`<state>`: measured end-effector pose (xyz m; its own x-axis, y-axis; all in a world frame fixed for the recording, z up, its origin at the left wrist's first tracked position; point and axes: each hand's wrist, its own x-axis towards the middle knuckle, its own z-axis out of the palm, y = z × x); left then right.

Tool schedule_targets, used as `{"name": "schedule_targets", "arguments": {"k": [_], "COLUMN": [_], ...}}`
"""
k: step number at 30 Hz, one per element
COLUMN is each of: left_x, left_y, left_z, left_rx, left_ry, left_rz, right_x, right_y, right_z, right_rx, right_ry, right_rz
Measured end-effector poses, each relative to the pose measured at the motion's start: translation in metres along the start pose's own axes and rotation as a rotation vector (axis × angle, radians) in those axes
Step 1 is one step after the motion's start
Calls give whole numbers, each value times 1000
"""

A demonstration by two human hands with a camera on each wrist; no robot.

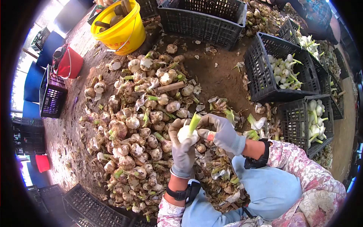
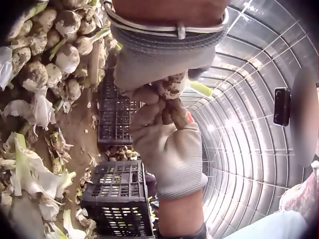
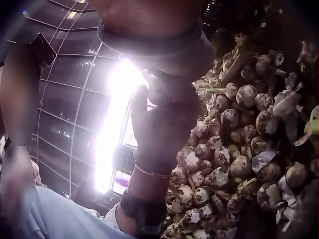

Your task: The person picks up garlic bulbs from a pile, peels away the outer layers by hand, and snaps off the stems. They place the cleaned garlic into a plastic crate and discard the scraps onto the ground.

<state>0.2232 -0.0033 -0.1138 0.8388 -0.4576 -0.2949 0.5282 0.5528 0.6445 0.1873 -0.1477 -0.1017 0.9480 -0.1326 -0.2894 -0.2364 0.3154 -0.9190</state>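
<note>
A garlic bulb (image 1: 186, 133) with a short green stem is held up over the heap, its upper part white. My gloved left hand (image 1: 183, 153) grips it from below, fingers and thumb around its sides. The gloved right hand (image 1: 223, 132) has its fingers curled in, thumb and fingertips at the bulb's right side. In the left wrist view the bulb's underside (image 2: 173, 86) looks brown and dirty between both hands. Glare and shadow blur the hands in the right wrist view. Beneath them lies a big heap of unpeeled garlic bulbs (image 1: 126, 162).
Black crates (image 1: 261, 81) with cleaned white garlic (image 1: 283, 72) stand at the right. Another black crate (image 1: 204, 28) is at the back, beside a yellow bucket (image 1: 132, 36) of tools. A red bucket (image 1: 73, 62) stands far left. Peeled skins (image 1: 223, 174) litter the ground near my knees.
</note>
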Motion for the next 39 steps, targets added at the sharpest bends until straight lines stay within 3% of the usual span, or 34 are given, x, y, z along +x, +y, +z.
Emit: {"name": "schedule_targets", "arguments": {"k": [2, 5, 9, 11, 13, 16, 21, 23, 24, 26, 30, 35, 37, 39], "left_x": [0, 3, 3, -1, -1, 0, 4, 2, 3, 3, 0, 2, -1, -1], "left_y": [-4, -11, -6, 0, -2, -1, -3, -5, -5, -8, -9, -11, -6, -1], "left_z": [-1, -3, -1, 4, -1, -10, -17, -6, -8, -5, -4, -5, 0, 0], "left_rx": [144, 346, 182, 109, 100, -54, -46, 226, 269, 314, 437, 490, 273, 211], "left_ry": [73, 174, 163, 4, 31, 22, 14, 92, 112, 129, 94, 54, 41, -4], "left_rz": [28, 147, 210, 165, 114, 8, 26, 189, 211, 268, 390, 453, 275, 239], "right_x": [1, 1, 7, 9, 14, 21, 15, 7, 8, 10, 7, 14, 18, 22], "right_y": [4, 4, 5, 5, 20, 30, 20, 4, -1, -8, -10, -6, -4, -1], "right_z": [-1, 3, -4, -14, -25, -44, -36, -15, -12, -9, -9, -14, -16, -20], "right_rx": [-65, -75, -138, -255, -150, -297, -264, -329, -329, -721, -983, -1066, -1045, -921], "right_ry": [28, 41, 77, 142, 158, 308, 181, 67, 68, 9, 52, 107, 122, 140], "right_rz": [-131, -158, -227, -159, -136, -134, -65, -317, -317, -638, -852, -893, -866, -784]}}
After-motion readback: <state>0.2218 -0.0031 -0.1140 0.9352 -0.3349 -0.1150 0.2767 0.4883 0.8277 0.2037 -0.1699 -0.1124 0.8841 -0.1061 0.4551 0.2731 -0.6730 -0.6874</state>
